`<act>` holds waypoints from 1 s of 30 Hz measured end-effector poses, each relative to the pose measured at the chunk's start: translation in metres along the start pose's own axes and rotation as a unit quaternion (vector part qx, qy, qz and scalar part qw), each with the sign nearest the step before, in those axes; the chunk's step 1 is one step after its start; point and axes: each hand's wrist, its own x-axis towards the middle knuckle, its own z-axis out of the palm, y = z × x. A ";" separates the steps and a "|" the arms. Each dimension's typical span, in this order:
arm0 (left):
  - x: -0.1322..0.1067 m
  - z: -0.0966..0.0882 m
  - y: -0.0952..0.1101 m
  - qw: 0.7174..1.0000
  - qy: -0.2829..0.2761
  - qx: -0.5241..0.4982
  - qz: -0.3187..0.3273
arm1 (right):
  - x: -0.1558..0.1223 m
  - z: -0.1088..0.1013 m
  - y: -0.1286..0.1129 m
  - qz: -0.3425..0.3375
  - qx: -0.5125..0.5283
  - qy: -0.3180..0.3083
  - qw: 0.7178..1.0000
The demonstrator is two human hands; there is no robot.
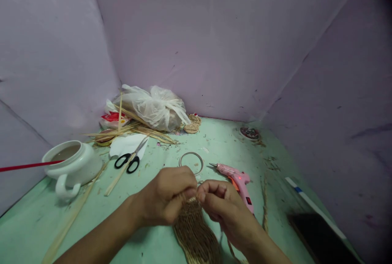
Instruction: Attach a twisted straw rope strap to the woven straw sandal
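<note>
A brown woven fibre piece (196,235) lies on the green table (153,239) in front of me. My left hand (167,196) is closed, pinching the piece's top edge. My right hand (222,206) is also closed, its fingers curled onto the same top edge beside the left. The two hands touch at the fingertips. A metal ring (191,162) lies just beyond them.
A pink glue gun (237,180) with a red light lies right of the hands. Black-handled scissors (130,159) rest on white paper. A white pot (72,166) stands at left, a plastic bag (154,108) and straw strips at the back. A dark flat object (321,239) sits at the right edge.
</note>
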 end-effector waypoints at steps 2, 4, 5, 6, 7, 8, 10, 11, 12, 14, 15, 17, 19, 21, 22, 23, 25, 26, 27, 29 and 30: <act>0.002 -0.001 -0.012 0.997 0.026 0.021 -0.074 | -0.002 -0.006 -0.010 -0.017 -0.005 0.038 0.999; 0.004 0.001 -0.029 0.986 -0.009 0.072 -0.149 | -0.004 -0.014 -0.020 -0.051 0.012 0.076 0.996; 0.004 0.004 -0.038 0.979 -0.057 0.096 -0.168 | -0.005 -0.018 -0.024 -0.062 0.022 0.089 0.994; 0.003 0.009 -0.046 0.975 -0.087 0.106 -0.174 | -0.006 -0.021 -0.028 -0.067 0.031 0.094 0.993; 0.003 0.014 -0.053 0.972 -0.109 0.114 -0.176 | -0.007 -0.023 -0.030 -0.066 0.035 0.095 0.993; 0.002 0.020 -0.059 0.969 -0.124 0.120 -0.176 | -0.007 -0.025 -0.032 -0.062 0.035 0.091 0.993; -0.001 0.031 -0.066 0.967 -0.135 0.124 -0.180 | -0.009 -0.026 -0.032 -0.059 0.029 0.081 0.995; -0.001 0.034 -0.068 0.966 -0.134 0.123 -0.185 | -0.009 -0.026 -0.032 -0.062 0.026 0.081 0.994; -0.001 0.036 -0.068 0.965 -0.127 0.121 -0.193 | -0.008 -0.026 -0.032 -0.066 0.023 0.084 0.994; 0.000 0.034 -0.066 0.965 -0.100 0.109 -0.217 | -0.007 -0.026 -0.030 -0.074 0.013 0.098 0.992; 0.001 0.029 -0.063 0.965 -0.083 0.098 -0.230 | -0.006 -0.026 -0.029 -0.079 0.001 0.110 0.991; 0.005 0.016 -0.055 0.964 -0.052 0.068 -0.250 | -0.004 -0.025 -0.026 -0.101 -0.047 0.135 0.985; 0.008 0.002 -0.044 0.965 -0.016 -0.002 -0.262 | -0.004 -0.022 -0.023 -0.142 -0.115 0.152 0.971; 0.010 -0.008 -0.033 0.958 0.029 -0.100 -0.269 | -0.004 -0.018 -0.021 -0.196 -0.183 0.153 0.951; 0.011 -0.010 -0.029 0.951 0.048 -0.139 -0.271 | -0.005 -0.016 -0.020 -0.226 -0.213 0.151 0.938; 0.011 -0.012 -0.025 0.946 0.061 -0.163 -0.273 | -0.006 -0.014 -0.018 -0.257 -0.239 0.150 0.924; 0.012 -0.011 -0.020 0.943 0.070 -0.171 -0.277 | -0.008 -0.011 -0.016 -0.310 -0.286 0.151 0.894; 0.012 -0.010 -0.018 0.942 0.071 -0.171 -0.279 | -0.009 -0.010 -0.015 -0.325 -0.305 0.153 0.882; 0.012 -0.009 -0.017 0.942 0.071 -0.169 -0.281 | -0.009 -0.010 -0.014 -0.335 -0.321 0.155 0.872; 0.012 -0.007 -0.014 0.944 0.066 -0.161 -0.280 | -0.010 -0.009 -0.012 -0.348 -0.345 0.153 0.858; 0.012 -0.006 -0.013 0.946 0.062 -0.155 -0.279 | -0.010 -0.009 -0.011 -0.358 -0.355 0.151 0.851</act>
